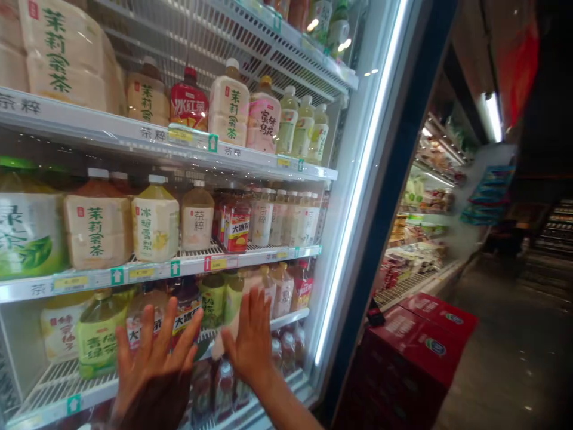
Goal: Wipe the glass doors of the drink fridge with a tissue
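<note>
My left hand (pixel 152 364) lies flat with fingers spread against the glass front of a drinks fridge (pixel 358 197), low on the left. My right hand (pixel 250 340) is also flat on the glass beside it, fingers together and pointing up, with a pale cloth or paper (pixel 219 346) partly showing under its palm edge. Behind the glass, at hand height, stand green-tea bottles (pixel 98 334) and a red-labelled bottle (pixel 185 316). Neither hand grips a bottle.
Shelves of tea and juice bottles (pixel 156 224) fill the fridge, with price tags along each shelf edge (pixel 179 266). Stacked red cartons (pixel 416 346) stand on the floor right of the fridge. An open chiller aisle (pixel 425 239) runs further right.
</note>
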### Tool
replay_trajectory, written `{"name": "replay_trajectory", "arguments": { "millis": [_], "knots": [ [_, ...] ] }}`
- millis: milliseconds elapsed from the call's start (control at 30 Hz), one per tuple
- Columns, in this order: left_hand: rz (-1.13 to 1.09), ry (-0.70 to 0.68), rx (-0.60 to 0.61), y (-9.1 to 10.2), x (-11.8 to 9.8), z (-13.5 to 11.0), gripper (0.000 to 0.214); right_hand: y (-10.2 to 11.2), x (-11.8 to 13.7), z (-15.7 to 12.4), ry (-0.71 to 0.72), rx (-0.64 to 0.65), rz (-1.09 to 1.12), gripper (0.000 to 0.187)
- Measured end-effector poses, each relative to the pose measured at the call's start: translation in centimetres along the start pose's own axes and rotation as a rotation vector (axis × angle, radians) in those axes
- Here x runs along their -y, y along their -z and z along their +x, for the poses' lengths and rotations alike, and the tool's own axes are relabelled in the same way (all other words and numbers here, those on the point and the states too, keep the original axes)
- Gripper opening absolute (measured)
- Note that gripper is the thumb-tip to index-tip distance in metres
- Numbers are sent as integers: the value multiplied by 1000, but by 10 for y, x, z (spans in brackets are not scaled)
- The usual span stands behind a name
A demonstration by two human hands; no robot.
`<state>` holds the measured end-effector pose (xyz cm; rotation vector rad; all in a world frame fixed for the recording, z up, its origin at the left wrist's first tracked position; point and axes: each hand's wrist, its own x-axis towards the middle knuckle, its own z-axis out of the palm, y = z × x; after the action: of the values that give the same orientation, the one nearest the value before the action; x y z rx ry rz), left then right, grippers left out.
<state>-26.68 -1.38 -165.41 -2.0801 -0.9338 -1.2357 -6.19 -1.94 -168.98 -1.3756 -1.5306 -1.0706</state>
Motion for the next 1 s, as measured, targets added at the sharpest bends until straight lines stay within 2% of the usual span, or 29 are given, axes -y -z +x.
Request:
{"name": "replay_trajectory", "arguments": {
  "millis": [67, 100, 133, 200, 267, 333, 367, 400, 433, 500, 567, 633, 667, 700, 733, 767, 867, 933, 1000],
  "knots": [
    [-12, -15, -14, -4, -4, -1, 86, -9, -7, -56, 84, -5, -23, 74],
    [-19, -16, -22, -7, -6, -1, 86, -10, -16, -69, 128, -4, -30, 73],
    [-28, -12, -29, -9, -8, -1, 86, -9, -27, -68, 155, 0, -39, 72],
    [-47, 15, -37, -13, -11, -1, 86, 0, -56, -31, 138, 3, -53, 75],
    [-58, 34, -42, -17, -14, 0, 84, 14, -83, 35, 46, 0, -64, 80],
    [-59, 41, -44, -19, -15, 2, 83, 25, -100, 98, -31, -25, -49, 80],
    [-55, 43, -44, -19, -14, 3, 84, 28, -102, 118, -52, -41, -46, 79],
    [-51, 40, -43, -18, -14, 4, 84, 28, -101, 127, -69, -58, -43, 77],
    [-50, 31, -39, -17, -13, 5, 84, 26, -96, 124, -89, -70, -43, 75],
    [-57, 16, -34, -13, -10, 7, 84, 16, -79, 81, -151, -70, -48, 74],
    [-72, 13, -36, -10, -8, 7, 85, 4, -58, 10, -203, -48, -63, 75],
    [-90, 14, -30, -8, -5, 5, 85, -4, -44, -55, -158, -5, -73, 76],
    [-96, 4, -25, -8, -4, 5, 85, -6, -43, -75, -130, 3, -70, 77],
    [-96, -13, -21, -7, -2, 4, 85, -5, -47, -83, -102, 10, -65, 78],
    [-92, -32, -17, -7, -1, 3, 86, -2, -56, -78, -87, 13, -59, 78],
    [-81, -49, -13, -7, 0, 2, 86, 3, -71, -62, -88, 16, -54, 79],
    [-58, -58, 28, -5, 1, 1, 84, 20, -133, 30, -170, 4, -56, 76],
    [-63, -36, 61, -4, 1, 0, 80, 28, -168, 87, -248, -69, -88, 72],
    [-73, -25, 72, -3, 1, -2, 78, 32, -178, 110, -296, -127, -117, 69]
  ]
}}
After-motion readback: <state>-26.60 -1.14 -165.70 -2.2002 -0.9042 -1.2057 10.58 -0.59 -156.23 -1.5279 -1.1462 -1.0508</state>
